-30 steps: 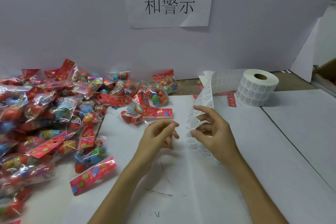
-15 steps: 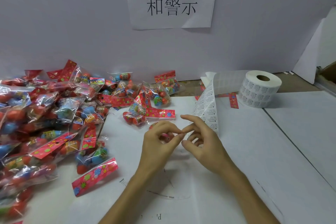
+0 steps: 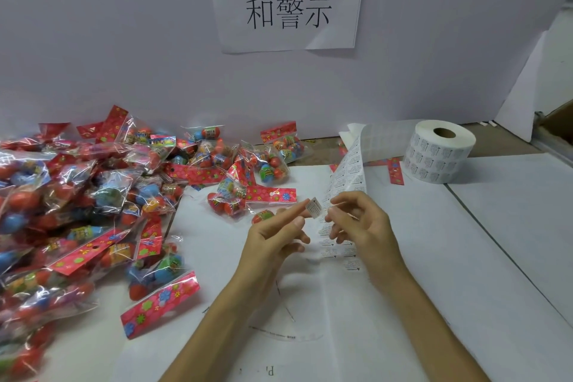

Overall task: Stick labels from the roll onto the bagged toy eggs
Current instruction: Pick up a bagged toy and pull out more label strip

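**Change noted.** Half a second ago the two hands met fingertip to fingertip at the edge of the strip. They have since parted, and the left hand has come away with a single label peeled off the backing. The label stands at the tip of the forefinger with the thumb close beneath. I read that grip as closed lightly on the label's edge, printed face showing, clear of the strip.

**Right side.** The right hand has its grip clamped on the strip, as it did a second ago. The strip runs up and back to the roll, which stands on end at the far right of the bench, well apart from both hands.

**Position of the work.** The nearest bag lies on the bench just beyond and left of the left hand, with its red header card on the side toward the hands. The main heap of bagged toy eggs covers the left of the bench. Neither hand holds a bag.

**Finding.** The peel is complete, but the label is not yet applied.

**Judgement.** The next move should carry the label to that nearest bag and press it down. The film looks slack and crinkled, so a flat patch is wanted. The bag lies unrestrained and may slide under the press. The free label could also fold on itself.
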A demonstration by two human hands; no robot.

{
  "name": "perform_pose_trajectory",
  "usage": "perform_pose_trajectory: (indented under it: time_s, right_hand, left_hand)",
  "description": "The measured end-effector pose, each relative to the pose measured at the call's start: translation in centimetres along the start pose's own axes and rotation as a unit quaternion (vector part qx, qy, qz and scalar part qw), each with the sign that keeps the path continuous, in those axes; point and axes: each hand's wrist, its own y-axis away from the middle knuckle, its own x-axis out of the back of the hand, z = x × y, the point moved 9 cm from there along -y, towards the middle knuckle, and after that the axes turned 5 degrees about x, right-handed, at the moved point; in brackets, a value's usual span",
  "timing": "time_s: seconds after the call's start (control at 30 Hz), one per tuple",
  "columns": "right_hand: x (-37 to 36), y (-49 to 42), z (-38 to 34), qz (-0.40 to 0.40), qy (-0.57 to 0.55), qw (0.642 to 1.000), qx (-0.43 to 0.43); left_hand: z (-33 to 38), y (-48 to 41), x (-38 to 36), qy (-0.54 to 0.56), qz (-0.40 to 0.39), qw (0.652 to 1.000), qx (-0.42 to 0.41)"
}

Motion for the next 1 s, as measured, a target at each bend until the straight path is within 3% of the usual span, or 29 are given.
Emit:
perform_pose_trajectory:
  time_s: [0.1, 0.27, 0.37, 0.43, 0.5, 0.6, 0.7, 0.83, 1.0]
  right_hand:
    - [-1.0, 0.1, 0.5, -0.047, 0.017, 0.999, -0.023]
    - [-1.4, 0.3, -0.3, -0.071, 0.020, 0.997, 0.028]
    - [-1.8, 0.7, -0.7, -0.128, 0.141, 0.979, 0.076]
    - [-2.1, 1.1, -0.7, -0.147, 0.238, 0.953, 0.114]
    - [-2.2, 1.2, -0.9, -0.143, 0.272, 0.941, 0.141]
    - [-1.9, 1.0, -1.0, -0.114, 0.301, 0.933, 0.163]
    - [-1.1, 0.6, -0.1, -0.076, 0.281, 0.950, 0.110]
    - [-0.7, 0.2, 1.3, -0.060, 0.134, 0.989, -0.014]
    - [-0.7, 0.3, 1.0, -0.022, 0.023, 0.999, -0.044]
  left_hand:
    - [0.1, 0.0, -0.3, -0.010, -0.018, 1.000, 0.000]
    - [0.5, 0.0, -0.3, -0.070, 0.000, 0.997, -0.037]
    - [0.4, -0.3, 0.1, -0.043, 0.016, 0.998, -0.030]
    - [1.2, -0.3, 0.5, -0.147, 0.032, 0.986, -0.073]
    - [2.1, 0.0, 0.2, -0.281, 0.025, 0.951, -0.131]
    - [1.9, 0.1, 0.1, -0.349, 0.041, 0.923, -0.155]
    - [2.1, 0.0, 0.6, -0.275, 0.069, 0.948, -0.148]
    - [1.2, -0.2, 0.9, -0.115, 0.041, 0.990, -0.073]
    - [0.4, 0.0, 0.1, -0.098, 0.020, 0.994, -0.037]
